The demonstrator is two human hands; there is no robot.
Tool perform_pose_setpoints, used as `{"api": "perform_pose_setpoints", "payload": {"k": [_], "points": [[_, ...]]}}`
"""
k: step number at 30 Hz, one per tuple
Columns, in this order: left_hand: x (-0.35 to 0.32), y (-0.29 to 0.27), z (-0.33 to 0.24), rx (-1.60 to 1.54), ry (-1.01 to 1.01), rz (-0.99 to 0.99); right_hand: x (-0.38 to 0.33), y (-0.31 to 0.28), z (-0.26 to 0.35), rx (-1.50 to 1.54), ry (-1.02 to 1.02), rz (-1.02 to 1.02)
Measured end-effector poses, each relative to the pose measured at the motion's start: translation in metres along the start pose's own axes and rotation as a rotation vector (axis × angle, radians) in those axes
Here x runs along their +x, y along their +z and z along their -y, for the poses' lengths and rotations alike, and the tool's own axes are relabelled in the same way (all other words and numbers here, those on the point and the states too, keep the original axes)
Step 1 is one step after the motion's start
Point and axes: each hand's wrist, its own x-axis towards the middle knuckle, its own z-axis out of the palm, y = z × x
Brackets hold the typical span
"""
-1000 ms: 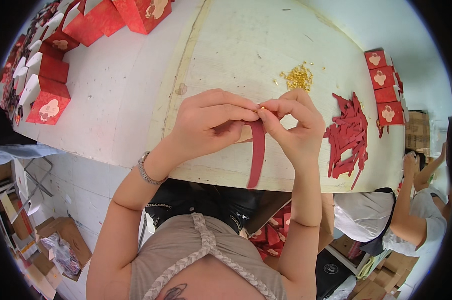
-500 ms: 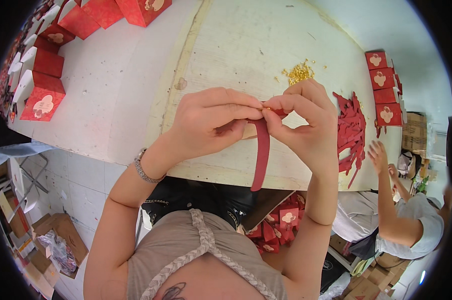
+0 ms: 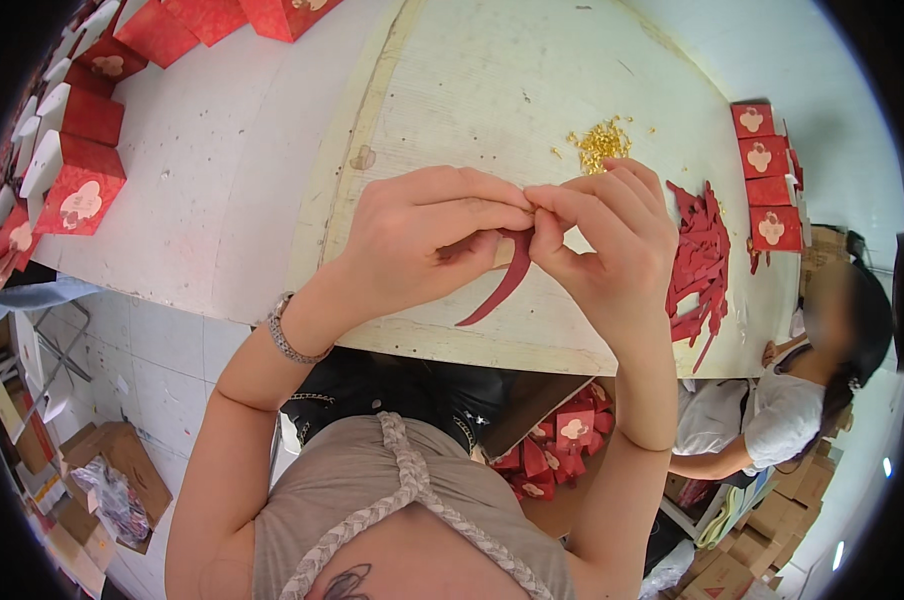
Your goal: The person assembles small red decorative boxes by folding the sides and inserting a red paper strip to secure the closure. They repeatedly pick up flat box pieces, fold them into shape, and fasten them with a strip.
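My left hand [image 3: 427,240] and my right hand [image 3: 607,250] meet fingertip to fingertip above the pale board [image 3: 452,90]. Between them they pinch the top end of a narrow red strip [image 3: 500,288], which curves down and to the left below my fingers. A small heap of gold bits [image 3: 600,145] lies on the board just beyond my right hand. A pile of red strips [image 3: 700,262] lies to the right of that hand.
Red boxes with pale heart emblems stand at the upper left [image 3: 72,185] and in a row at the right [image 3: 767,190]. More red boxes [image 3: 562,445] sit under the table. A person [image 3: 802,400] sits at the right. Cardboard boxes [image 3: 112,480] lie on the floor.
The strip hung straight down before; now it curves to the left. My hands stay joined on its top end. The person at the right has shifted position.
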Motion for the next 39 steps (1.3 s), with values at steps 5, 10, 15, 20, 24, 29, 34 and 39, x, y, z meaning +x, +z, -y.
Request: {"api": "perform_pose_setpoints", "payload": {"k": [5,10,15,20,24,29,34,39], "points": [[0.0,0.001,-0.002,0.004,-0.023,-0.008,-0.005,0.002,0.0,-0.06,-0.051,-0.077],[0.007,0.003,0.001,-0.001,-0.062,-0.039,-0.006,0.0,0.0,0.037,0.138,-0.07],[0.009,-0.004,0.0,0.006,-0.124,0.08,-0.036,-0.008,0.01,0.312,0.58,-0.214],[0.014,-0.001,-0.004,-0.018,-0.225,0.066,-0.061,0.01,0.024,0.074,0.148,-0.147],[0.008,0.002,-0.007,-0.09,-0.275,0.063,-0.039,0.014,0.023,0.299,0.211,-0.227],[0.004,0.004,-0.018,0.053,-0.349,0.078,-0.028,0.016,0.004,0.486,0.413,-0.297],[0.001,0.006,-0.008,0.011,-0.17,0.034,-0.06,0.043,-0.002,0.336,0.302,-0.512],[-0.002,0.005,-0.008,0.076,-0.114,0.025,-0.051,0.064,0.001,0.118,0.201,-0.592]]}}
